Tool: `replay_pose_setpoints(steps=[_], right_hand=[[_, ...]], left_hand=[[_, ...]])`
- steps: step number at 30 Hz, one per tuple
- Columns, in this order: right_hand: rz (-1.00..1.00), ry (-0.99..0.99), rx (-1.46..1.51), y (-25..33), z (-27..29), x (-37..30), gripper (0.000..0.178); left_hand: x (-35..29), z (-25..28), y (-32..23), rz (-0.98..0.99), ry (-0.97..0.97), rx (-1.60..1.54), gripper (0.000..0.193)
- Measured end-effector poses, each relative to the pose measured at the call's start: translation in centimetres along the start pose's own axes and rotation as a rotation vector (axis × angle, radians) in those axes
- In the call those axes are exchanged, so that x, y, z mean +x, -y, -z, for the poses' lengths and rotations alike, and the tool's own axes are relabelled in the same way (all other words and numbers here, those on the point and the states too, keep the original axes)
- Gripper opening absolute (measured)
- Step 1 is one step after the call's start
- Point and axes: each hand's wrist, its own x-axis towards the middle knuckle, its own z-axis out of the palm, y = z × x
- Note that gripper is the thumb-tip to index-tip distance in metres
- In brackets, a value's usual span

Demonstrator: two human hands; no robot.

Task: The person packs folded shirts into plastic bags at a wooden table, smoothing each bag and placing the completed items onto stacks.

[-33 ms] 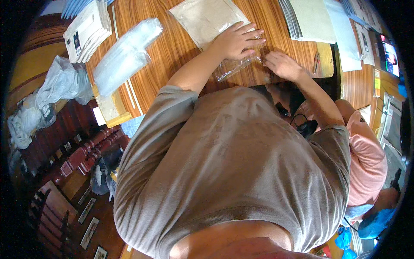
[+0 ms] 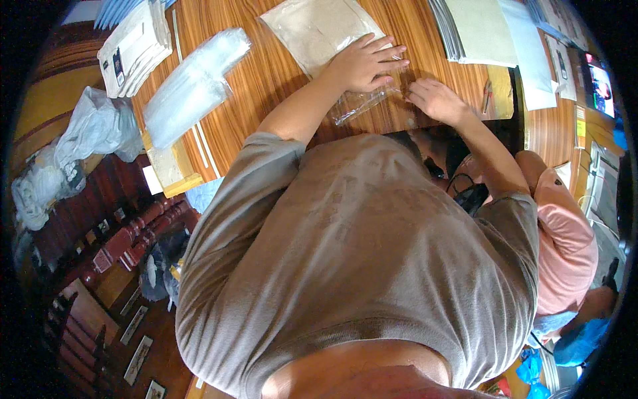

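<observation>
A clear plastic bag (image 2: 355, 108) lies on the wooden table with a folded beige cloth (image 2: 319, 30) inside it. My left hand (image 2: 364, 64) presses flat on the lower right part of the bag, its fingers spread and pointing right. Below that palm, the bag's crinkled loose end reaches toward the table's near edge. Just right of the bag, my right hand (image 2: 435, 100) rests low over the table with its fingers curled together. Whether anything small is pinched in its fingertips cannot be made out.
Clear plastic bags (image 2: 193, 86) are piled at left, beside a stack of beige packets (image 2: 136, 50). Pale green folded goods (image 2: 478, 30) stand at the far right. A small tool (image 2: 487, 98) lies near the right corner. Another person in a pink top (image 2: 565, 246) sits close at right.
The bag's loose clear end has shifted slightly left, away from my right fingertips. Both hands stay almost where they were.
</observation>
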Motion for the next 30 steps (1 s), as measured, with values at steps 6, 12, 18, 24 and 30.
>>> replay_pose_setpoints(steps=[6,12,18,24,30], right_hand=[[-0.215,-0.252,0.126,3.3,2.2,5.1,0.028],[-0.294,-0.106,0.119,2.4,-1.3,4.9,0.024],[-0.275,-0.114,0.103,1.7,0.5,5.3,0.021],[-0.243,-0.124,0.073,2.7,0.7,5.5,0.019],[-0.264,-0.175,0.028,2.2,-0.9,5.0,0.018]], left_hand=[[0.1,0.5,0.1,0.001,0.145,0.114,0.065],[0.1,0.0,-0.2,0.005,0.125,0.131,0.063],[0.6,2.0,-0.6,0.01,0.342,0.215,0.048],[-0.3,0.2,-0.1,0.022,0.15,0.084,0.042],[0.5,2.2,-1.0,0.03,0.334,0.17,0.045]])
